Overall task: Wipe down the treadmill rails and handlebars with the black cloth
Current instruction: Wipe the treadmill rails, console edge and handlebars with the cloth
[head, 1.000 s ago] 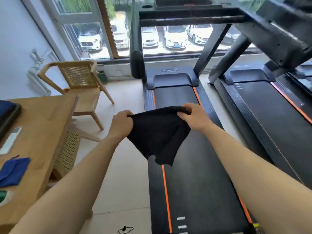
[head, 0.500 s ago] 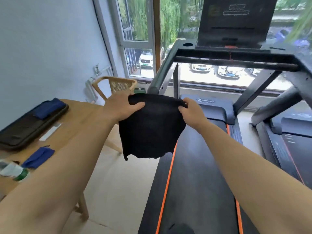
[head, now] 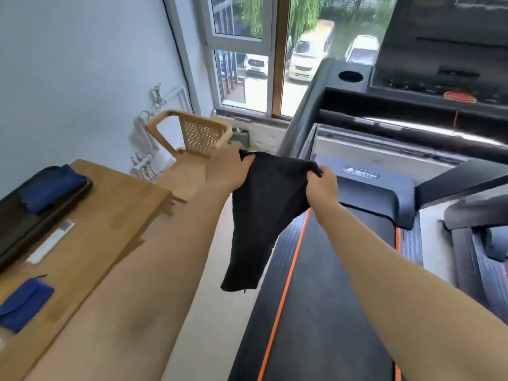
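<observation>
The black cloth (head: 265, 207) hangs stretched between both hands over the treadmill's left edge. My left hand (head: 228, 171) pinches its upper left corner and my right hand (head: 323, 188) pinches its upper right corner. Just behind the cloth rises the treadmill's left handrail (head: 301, 116), a dark grey bar sloping up to the console (head: 428, 50). A glossy black crossbar (head: 412, 127) runs right from the rail. The belt (head: 330, 284) with orange stripes lies below my right arm.
A wooden table (head: 104, 237) on the left holds a black tray (head: 24, 215), blue cloths and a white remote. A cane-backed chair (head: 198, 136) stands by the window. A second treadmill (head: 478, 243) is on the right.
The view has moved closer to the console and tilted. Both hands keep hold of the cloth, which now hangs narrower and longer, nearer the left handrail.
</observation>
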{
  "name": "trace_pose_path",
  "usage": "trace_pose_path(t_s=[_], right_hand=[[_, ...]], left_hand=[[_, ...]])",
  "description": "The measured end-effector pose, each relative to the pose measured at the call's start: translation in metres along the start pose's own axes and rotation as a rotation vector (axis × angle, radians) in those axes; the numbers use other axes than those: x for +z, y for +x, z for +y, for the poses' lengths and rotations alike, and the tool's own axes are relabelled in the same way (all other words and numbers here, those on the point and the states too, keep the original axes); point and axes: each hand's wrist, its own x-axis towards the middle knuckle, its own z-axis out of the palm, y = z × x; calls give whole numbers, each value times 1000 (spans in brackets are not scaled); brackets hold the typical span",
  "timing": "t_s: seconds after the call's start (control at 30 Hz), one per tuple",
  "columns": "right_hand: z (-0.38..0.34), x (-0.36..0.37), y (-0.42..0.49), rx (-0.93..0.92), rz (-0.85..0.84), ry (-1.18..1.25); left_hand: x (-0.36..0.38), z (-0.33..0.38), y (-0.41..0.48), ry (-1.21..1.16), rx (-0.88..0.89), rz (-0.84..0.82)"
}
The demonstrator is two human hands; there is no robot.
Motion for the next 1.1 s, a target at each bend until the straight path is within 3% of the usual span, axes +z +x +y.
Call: trace_pose_path(t_s=[0.13,0.2,0.27,0.37,0.53,0.87,1.1], right_hand=[[15,19,-16,191,341,-223],[18,31,-48,209,204,-95],[17,48,-74,226,-79,49],[10,65,-80,328,-168,215],[6,64,-35,431,-145,291],[-20,65,136,330,-129,400],[-23,59,128,344,-156,363]], left_hand=[[21,15,-4,-146,-237,-67],[21,17,-31,-392,-433,-132],[23,18,-56,-568,-568,-366],[26,19,-66,-595,-544,-583],[35,40,-27,-589,-505,-582],[83,97,121,-570,-486,-529],[70,93,84,-505,-507,-483]])
